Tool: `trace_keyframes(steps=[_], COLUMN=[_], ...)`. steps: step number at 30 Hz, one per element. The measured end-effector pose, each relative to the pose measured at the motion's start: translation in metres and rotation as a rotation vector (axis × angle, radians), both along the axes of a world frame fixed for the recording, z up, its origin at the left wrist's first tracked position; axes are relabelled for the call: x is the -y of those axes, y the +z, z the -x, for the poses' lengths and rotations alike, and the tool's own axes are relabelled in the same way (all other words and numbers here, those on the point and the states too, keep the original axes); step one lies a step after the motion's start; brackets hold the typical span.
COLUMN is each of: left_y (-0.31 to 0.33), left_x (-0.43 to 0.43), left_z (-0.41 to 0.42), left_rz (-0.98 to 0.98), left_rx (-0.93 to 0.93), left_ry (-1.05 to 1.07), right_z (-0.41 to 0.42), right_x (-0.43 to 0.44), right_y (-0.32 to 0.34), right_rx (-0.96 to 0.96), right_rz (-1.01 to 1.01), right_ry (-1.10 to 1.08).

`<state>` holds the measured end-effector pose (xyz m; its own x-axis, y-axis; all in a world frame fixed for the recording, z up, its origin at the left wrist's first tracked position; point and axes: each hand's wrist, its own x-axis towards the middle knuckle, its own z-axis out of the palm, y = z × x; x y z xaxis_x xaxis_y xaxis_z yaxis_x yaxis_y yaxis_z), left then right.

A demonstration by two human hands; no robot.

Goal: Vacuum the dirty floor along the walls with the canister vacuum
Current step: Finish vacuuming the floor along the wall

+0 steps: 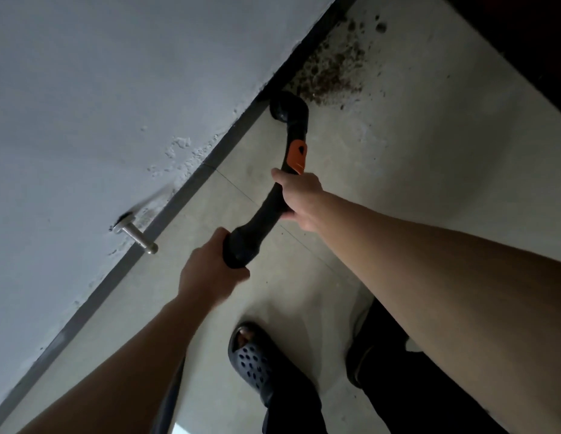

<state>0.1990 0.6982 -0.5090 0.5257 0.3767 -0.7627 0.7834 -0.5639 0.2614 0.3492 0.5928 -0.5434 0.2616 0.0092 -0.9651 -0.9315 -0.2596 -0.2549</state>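
Note:
A black vacuum wand [266, 211] with an orange clip [297, 157] runs from my hands down to its round black nozzle [287, 107], which sits on the floor against the dark baseboard [191, 183]. My right hand [299, 195] grips the wand just below the orange clip. My left hand [207, 274] grips the thicker black cuff at the wand's near end. A patch of brown dirt [332, 70] lies on the pale tiled floor [398, 158] just beyond the nozzle, along the wall. The hose [171, 399] hangs down under my left forearm.
A grey-white wall [100, 104] with flaking paint fills the left side. A metal door stop [138, 236] sticks out of it above the baseboard. My feet in dark perforated slippers [257, 361] stand on the tiles. A dark piece of furniture [523, 36] borders the upper right.

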Motion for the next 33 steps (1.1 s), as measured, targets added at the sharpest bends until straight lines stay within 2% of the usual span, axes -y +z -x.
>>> trace_keyframes(steps=[5, 10, 14, 22, 29, 33], left_y=[0.001, -0.012, -0.021, -0.004, -0.015, -0.012], left_x=[0.029, 0.044, 0.039, -0.002, 0.012, 0.026], left_z=[0.0, -0.048, -0.066, -0.045, -0.07, -0.041], left_rz=[0.07, 0.115, 0.096, -0.001, 0.057, 0.074], left_rx=[-0.025, 0.04, 0.091, 0.079, 0.127, 0.078], left_ry=[-0.099, -0.131, -0.095, -0.071, -0.014, 0.03], right_z=[0.006, -0.039, -0.064, -0.049, -0.078, -0.048], right_x=[0.044, 0.066, 0.053, 0.005, 0.004, 0.012], right_y=[-0.003, 0.0, 0.002, 0.004, 0.003, 0.006], right_rx=[-0.04, 0.032, 0.083, 0.018, 0.113, 0.101], right_rz=[0.078, 0.123, 0.108, 0.008, 0.067, 0.087], right_ry=[-0.06, -0.082, -0.043, -0.002, 0.058, 0.095])
